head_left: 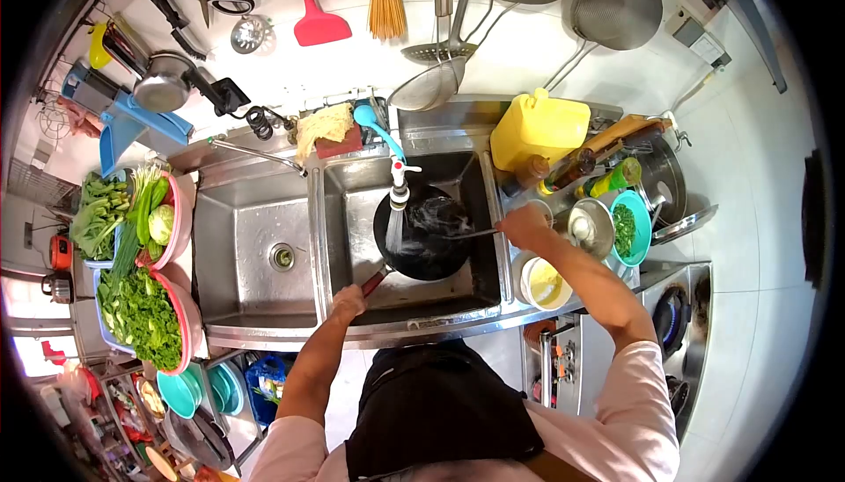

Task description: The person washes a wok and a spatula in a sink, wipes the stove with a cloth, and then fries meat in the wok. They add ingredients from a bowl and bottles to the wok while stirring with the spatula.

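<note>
My left hand (pixel 349 302) is closed around the red-brown handle (pixel 375 280) of a black wok (pixel 440 257), which sits in the right-hand basin of a steel sink (pixel 356 257). Water runs from a white-and-red tap (pixel 400 184) into the wok. My right hand (pixel 525 226) grips a thin metal-handled utensil (pixel 475 235) that reaches leftward into the wok. Its working end is lost in the water and dark metal, so its kind cannot be made out. Beside my right hand stand a steel bowl (pixel 602 218) and a white tub with yellow contents (pixel 547 285).
To the right stand a yellow jug (pixel 539 130), several bottles and a turquoise bowl of chopped greens (pixel 643 234). A lit gas burner (pixel 674 318) is at far right. Pink basins of vegetables (pixel 182 319) line the left. Utensils and strainers (pixel 618 7) hang along the wall.
</note>
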